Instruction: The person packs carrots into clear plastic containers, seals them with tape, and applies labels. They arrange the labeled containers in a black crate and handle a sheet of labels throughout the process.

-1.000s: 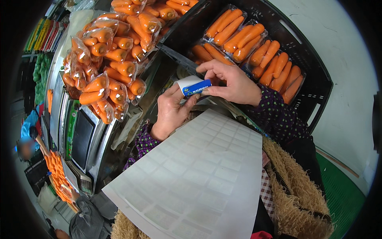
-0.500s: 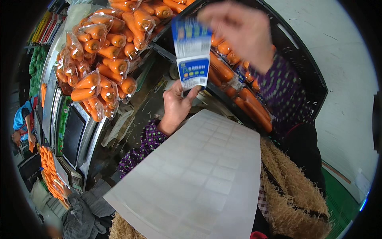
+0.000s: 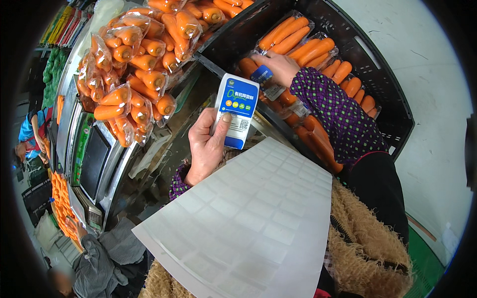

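My left hand (image 3: 204, 149) grips a stack of blue-and-white labels (image 3: 237, 104), its thumb lying across their front. Inside the black plastic crate (image 3: 370, 55), my right hand (image 3: 282, 68) has its fingertips on a single blue-and-white label (image 3: 271, 85) over a bag of carrots; the fingers are partly hidden behind the hand's back. Clear bags of carrots (image 3: 285, 36) line the crate in rows, some covered by my right forearm. A large pale sheet (image 3: 243, 218) marked with faint rectangles spreads over my lap, below my left hand.
Bagged carrots (image 3: 131, 64) are heaped at the upper left beside a scale (image 3: 94, 166). Loose carrots (image 3: 62, 201) lie farther left, near a person in grey (image 3: 112, 258). Another person in blue (image 3: 31, 129) is at the far left. A green basket (image 3: 425, 258) stands lower right.
My right hand has moved from above the labels down into the crate, carrying one label away from the stack. My left hand has lowered slightly and come left with the stack.
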`<action>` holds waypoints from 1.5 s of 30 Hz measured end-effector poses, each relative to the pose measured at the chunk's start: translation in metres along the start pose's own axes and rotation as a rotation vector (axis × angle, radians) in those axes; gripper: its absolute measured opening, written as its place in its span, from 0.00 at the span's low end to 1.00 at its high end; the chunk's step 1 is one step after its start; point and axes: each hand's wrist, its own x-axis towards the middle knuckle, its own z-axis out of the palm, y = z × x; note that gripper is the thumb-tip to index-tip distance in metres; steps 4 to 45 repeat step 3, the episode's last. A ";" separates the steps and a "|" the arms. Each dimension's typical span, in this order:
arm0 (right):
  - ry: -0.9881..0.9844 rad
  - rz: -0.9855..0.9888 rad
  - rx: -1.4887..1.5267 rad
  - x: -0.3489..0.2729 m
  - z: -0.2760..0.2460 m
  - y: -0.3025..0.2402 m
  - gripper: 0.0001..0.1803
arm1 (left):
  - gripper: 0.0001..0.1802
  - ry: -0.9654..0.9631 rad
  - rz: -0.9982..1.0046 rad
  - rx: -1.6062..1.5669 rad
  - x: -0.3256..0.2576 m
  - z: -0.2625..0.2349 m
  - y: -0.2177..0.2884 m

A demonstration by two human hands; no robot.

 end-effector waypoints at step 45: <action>-0.267 0.292 0.614 0.005 -0.035 -0.006 0.40 | 0.09 -0.028 -0.039 0.081 0.001 -0.001 0.001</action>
